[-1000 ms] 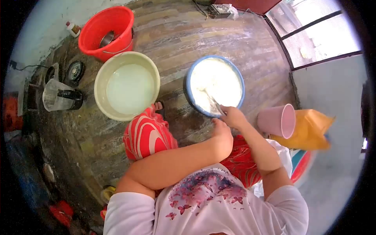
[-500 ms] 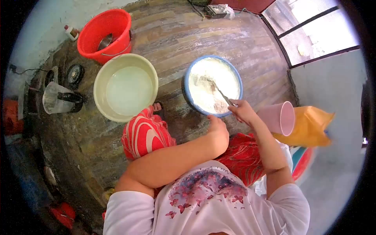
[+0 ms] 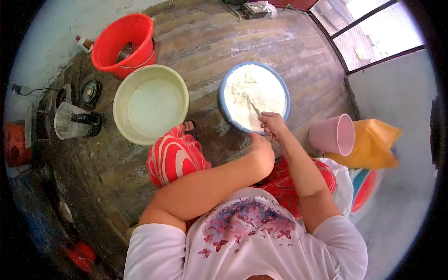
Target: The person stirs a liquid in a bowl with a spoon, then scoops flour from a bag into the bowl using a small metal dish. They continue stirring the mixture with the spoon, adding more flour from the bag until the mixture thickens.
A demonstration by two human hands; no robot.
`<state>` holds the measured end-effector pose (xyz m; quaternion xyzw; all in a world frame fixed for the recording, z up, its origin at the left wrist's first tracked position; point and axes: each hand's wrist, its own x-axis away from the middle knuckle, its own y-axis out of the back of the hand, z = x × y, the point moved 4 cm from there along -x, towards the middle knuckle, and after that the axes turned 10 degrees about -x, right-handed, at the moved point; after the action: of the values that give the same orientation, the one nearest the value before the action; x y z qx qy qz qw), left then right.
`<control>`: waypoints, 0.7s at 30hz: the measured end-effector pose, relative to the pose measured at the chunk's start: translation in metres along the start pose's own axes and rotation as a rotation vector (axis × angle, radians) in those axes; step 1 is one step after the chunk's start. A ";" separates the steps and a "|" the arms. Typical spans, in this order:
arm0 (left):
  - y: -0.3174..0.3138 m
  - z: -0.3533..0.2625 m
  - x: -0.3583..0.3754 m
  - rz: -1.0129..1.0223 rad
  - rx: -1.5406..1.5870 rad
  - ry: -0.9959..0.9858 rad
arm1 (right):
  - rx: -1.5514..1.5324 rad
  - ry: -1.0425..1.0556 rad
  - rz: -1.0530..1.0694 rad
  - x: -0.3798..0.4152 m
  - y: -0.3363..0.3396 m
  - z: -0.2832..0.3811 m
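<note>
In the middle of the frame, right of centre, a blue basin (image 3: pixel 222 109) of white powder (image 3: pixel 266 91) is set on the wood-patterned floor (image 3: pixel 200 42). A metal utensil (image 3: pixel 254 108) is pinched by its handle in the fingers of the right hand (image 3: pixel 273 125) at the near right edge of the basin, and its far end is dipped into the powder. The left hand (image 3: pixel 261 145) is placed just below, its fingertips at the near rim; whether the rim is gripped cannot be told. Left of centre, cloudy liquid (image 3: pixel 156 105) is held in a cream basin (image 3: pixel 122 122). At the upper left, a metal bowl (image 3: pixel 124 52) is contained in a red bucket (image 3: pixel 105 53), near which a small bottle (image 3: pixel 85 44) is seen. A clear pitcher (image 3: pixel 64 122) with a black handle is seen at the left. At the right, a pink bucket (image 3: pixel 324 134) is tilted beside a yellow bag (image 3: pixel 366 148).
</note>
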<state>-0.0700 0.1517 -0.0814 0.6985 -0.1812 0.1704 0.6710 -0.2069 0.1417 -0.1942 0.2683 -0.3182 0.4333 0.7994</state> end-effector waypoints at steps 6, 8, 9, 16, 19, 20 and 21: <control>0.004 0.002 0.007 0.001 0.029 -0.022 | 0.378 0.097 0.030 0.072 0.036 0.037; 0.005 0.001 0.008 0.000 0.037 -0.021 | 0.635 0.115 0.063 0.075 0.042 0.026; 0.005 0.001 0.007 0.002 0.025 -0.023 | 0.854 0.280 0.052 0.077 0.036 0.023; 0.003 0.001 0.006 0.025 0.018 0.010 | 0.945 0.351 -0.091 -0.004 -0.001 -0.036; -0.010 -0.005 -0.004 -0.060 -0.020 0.028 | 0.513 0.292 -0.167 -0.009 0.006 -0.023; -0.007 -0.003 -0.002 -0.060 -0.027 0.026 | 0.188 0.078 -0.129 -0.002 0.008 -0.012; -0.003 0.000 0.001 -0.019 0.013 0.016 | -0.017 0.051 -0.086 0.009 0.011 0.002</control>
<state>-0.0677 0.1518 -0.0831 0.7032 -0.1678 0.1707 0.6695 -0.2136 0.1506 -0.1851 0.2636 -0.2895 0.4023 0.8275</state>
